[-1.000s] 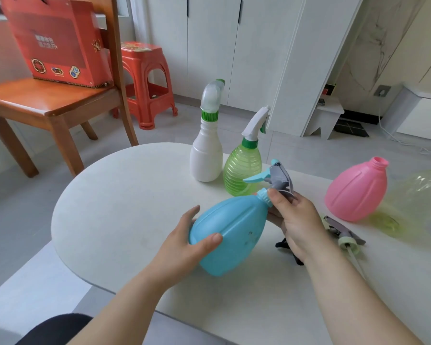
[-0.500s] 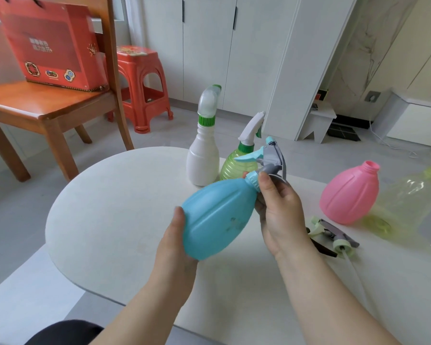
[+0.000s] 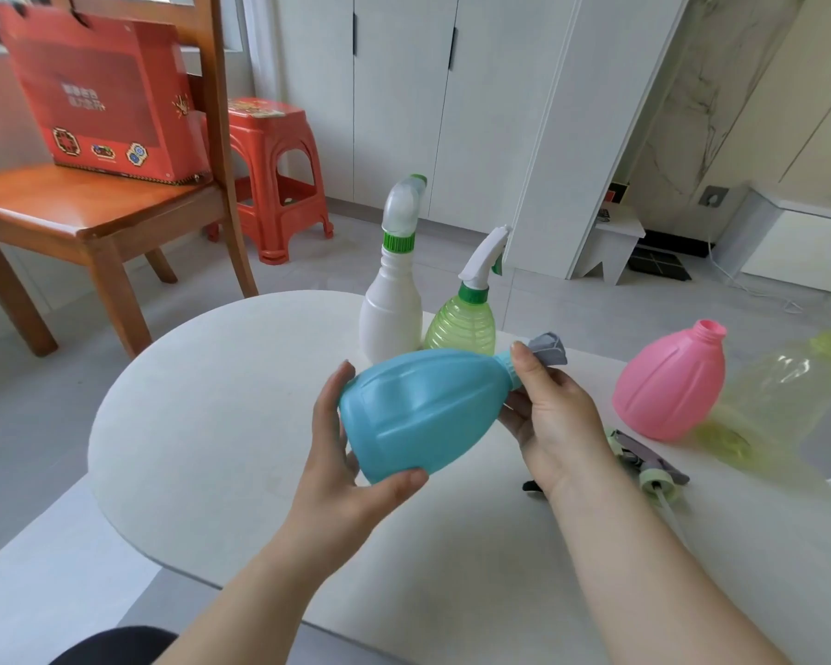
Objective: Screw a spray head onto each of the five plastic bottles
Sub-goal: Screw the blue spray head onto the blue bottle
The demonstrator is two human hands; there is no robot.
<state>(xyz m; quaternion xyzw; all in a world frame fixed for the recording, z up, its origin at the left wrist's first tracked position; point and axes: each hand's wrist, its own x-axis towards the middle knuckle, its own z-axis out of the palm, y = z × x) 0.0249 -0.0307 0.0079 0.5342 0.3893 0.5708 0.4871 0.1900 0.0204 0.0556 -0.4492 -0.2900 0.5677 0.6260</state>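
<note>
Step in hand: third head going on. Blue bottle [image 3: 423, 410] held tilted above surface [image 3: 212, 424], centre. Left hand [image 3: 341, 453] clasps base; right hand [image 3: 548, 415] fingers [image 3: 524, 364] pinch collar under grey spray head [image 3: 550, 350]. Next: twist collar tight, stand bottle beside white bottle [image 3: 392, 309] and green bottle [image 3: 461, 319]. Pink bottle [image 3: 672, 386], right, uncapped.

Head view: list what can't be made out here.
- Blue bottle collar: the right hand covers it; how far the grey spray head is screwed on is hidden.
- Dark part at: mostly behind the right wrist.
- Yellow-green bottle: blurred near the right edge.
- Loose spray head: its tube fades against the table.
</note>
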